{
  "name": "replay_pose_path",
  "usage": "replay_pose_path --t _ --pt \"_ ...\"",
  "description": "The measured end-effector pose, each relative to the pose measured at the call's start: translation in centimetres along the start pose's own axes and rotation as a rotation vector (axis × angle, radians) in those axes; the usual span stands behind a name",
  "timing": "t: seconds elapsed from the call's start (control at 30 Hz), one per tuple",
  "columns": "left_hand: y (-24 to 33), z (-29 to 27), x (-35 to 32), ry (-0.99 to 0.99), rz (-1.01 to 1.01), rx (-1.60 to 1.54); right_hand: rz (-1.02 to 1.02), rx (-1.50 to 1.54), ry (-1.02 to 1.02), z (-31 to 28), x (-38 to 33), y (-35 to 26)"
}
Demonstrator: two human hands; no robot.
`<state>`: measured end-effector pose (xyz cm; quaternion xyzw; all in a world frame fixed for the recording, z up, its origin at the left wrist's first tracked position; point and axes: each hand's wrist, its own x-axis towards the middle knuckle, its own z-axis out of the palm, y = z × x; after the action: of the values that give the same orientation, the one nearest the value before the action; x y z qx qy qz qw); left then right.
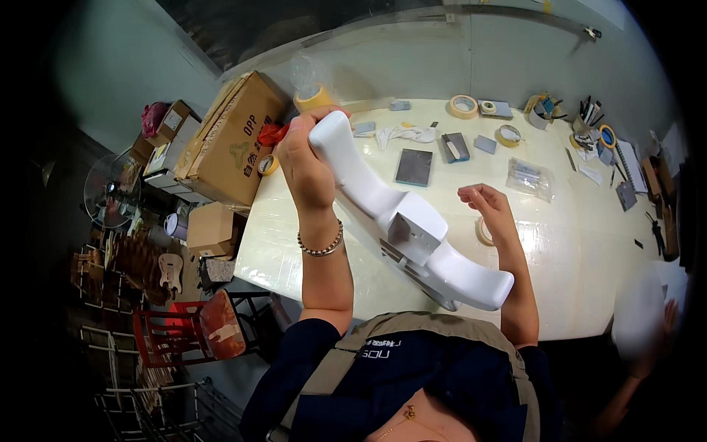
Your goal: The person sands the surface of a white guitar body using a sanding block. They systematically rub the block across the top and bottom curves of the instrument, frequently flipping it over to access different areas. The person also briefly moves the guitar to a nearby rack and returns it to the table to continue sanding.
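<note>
A large brown cardboard box [232,140] with green print lies tilted at upper left, smaller cartons [171,125] stacked left of it. A small plain brown box [211,228] sits below; a clear plastic bag [530,178] lies right of centre.

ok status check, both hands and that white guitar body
Left hand gripping upper horn of white glossy guitar body, raised above pale worktable. Right hand open, just off it. Nothing in the way.

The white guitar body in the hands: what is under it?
Under the white guitar body lies the pale table. A tape roll shows beside the right hand. The left hand grips the upper horn. The table part directly beneath is covered.
</note>
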<state>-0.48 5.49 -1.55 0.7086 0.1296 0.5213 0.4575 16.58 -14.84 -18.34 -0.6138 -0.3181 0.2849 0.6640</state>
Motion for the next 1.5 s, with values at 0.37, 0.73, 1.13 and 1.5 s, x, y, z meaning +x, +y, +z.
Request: replay_pose_path --t 0.37,0.73,1.13,1.5 --pt "4.4 1.3 -3.3 -0.073 -0.003 -0.113 -0.284 0.026 -0.299 8.9 -0.3 -13.7" --pt "5.1 1.3 -3.9 -0.061 -0.013 -0.116 -0.289 -0.145 -0.205 7.8 -2.4 -15.4" --pt "5.1 1.2 -4.2 -0.065 0.009 -0.129 -0.423 -0.442 -0.149 9.0 -2.4 -16.7" --pt "4.9 1.4 -4.1 -0.071 0.023 -0.119 -0.529 -0.348 -0.093 8.4 -3.0 -15.7"
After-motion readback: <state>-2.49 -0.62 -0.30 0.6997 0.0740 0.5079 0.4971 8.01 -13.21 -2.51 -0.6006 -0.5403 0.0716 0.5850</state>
